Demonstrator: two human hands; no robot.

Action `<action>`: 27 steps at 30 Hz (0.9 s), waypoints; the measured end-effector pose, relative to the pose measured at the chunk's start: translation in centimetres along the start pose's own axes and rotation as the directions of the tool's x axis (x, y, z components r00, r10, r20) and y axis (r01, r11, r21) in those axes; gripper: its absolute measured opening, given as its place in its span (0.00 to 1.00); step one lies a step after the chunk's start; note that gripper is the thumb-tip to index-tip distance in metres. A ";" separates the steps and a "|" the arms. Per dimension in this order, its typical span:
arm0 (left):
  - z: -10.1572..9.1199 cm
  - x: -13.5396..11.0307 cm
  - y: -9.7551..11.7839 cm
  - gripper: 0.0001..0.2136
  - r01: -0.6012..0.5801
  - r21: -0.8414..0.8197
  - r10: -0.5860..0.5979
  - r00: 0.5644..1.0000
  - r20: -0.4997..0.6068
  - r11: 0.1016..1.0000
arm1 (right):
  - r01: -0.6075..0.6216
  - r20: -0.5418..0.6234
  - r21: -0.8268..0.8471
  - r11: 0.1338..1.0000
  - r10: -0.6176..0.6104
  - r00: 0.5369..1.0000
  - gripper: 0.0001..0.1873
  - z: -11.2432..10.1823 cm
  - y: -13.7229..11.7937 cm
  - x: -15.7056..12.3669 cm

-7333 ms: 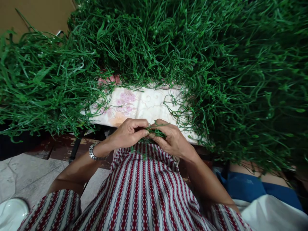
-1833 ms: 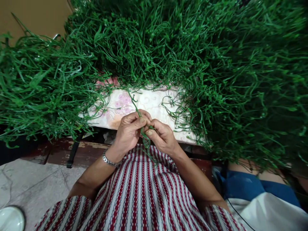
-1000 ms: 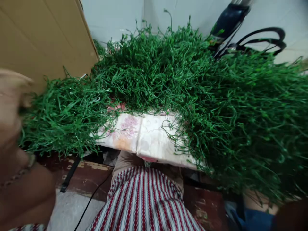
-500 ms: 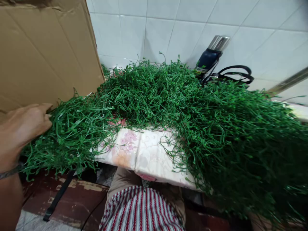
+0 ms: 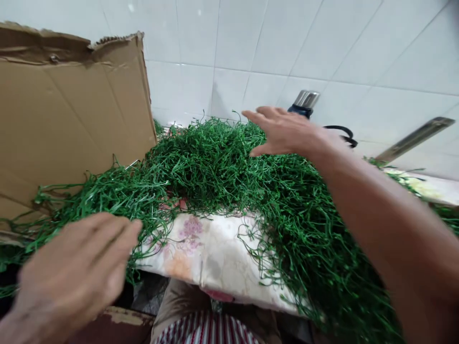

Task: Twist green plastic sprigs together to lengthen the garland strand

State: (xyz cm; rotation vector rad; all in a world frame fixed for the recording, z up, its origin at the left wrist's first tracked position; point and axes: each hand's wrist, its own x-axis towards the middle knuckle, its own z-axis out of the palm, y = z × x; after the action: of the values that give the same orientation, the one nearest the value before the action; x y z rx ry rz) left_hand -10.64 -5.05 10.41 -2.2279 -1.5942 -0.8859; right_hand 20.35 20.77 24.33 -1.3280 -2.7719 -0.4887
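Note:
A big heap of thin green plastic strands (image 5: 229, 172) lies across a floral cloth (image 5: 211, 248) in front of me. My right hand (image 5: 283, 131) reaches over the far part of the heap, fingers stretched out and empty, hovering just above the strands. My left hand (image 5: 79, 267) is low at the near left, blurred by motion, its fingers extended toward the left part of the heap; nothing shows in it.
A brown cardboard sheet (image 5: 68, 119) stands at the left behind the heap. A white tiled wall (image 5: 287, 38) closes the back. A dark bottle with a metal cap (image 5: 303, 102) and a black strap (image 5: 342, 134) sit at the far right. My striped clothing (image 5: 208, 329) shows at the bottom.
Both hands let go of the strand they pinched at my lap. The view tilted up to the wall. My right hand reached out over the far heap; the left moved toward the left heap.

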 end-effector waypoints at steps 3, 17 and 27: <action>2.6 0.0 4.2 0.16 -0.300 0.172 0.278 0.950 0.141 0.938 | -0.074 0.135 0.017 0.997 0.071 0.988 0.58 3.8 -1.1 4.3; 9.5 -1.1 6.8 0.11 -0.169 -0.072 0.184 0.915 0.359 0.983 | -0.089 -0.320 0.069 0.994 0.106 0.942 0.14 6.4 -1.1 3.5; 12.6 1.3 9.6 0.08 -0.092 -0.227 0.168 0.924 0.343 0.970 | 0.036 -0.461 0.264 0.964 0.094 0.882 0.11 9.5 -11.2 -6.8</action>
State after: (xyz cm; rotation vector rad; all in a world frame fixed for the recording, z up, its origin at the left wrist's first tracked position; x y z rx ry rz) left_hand 2.59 -0.81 2.65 -2.7400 -1.5282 -0.6590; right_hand 17.17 11.82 11.25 -1.0234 -2.3132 -0.3597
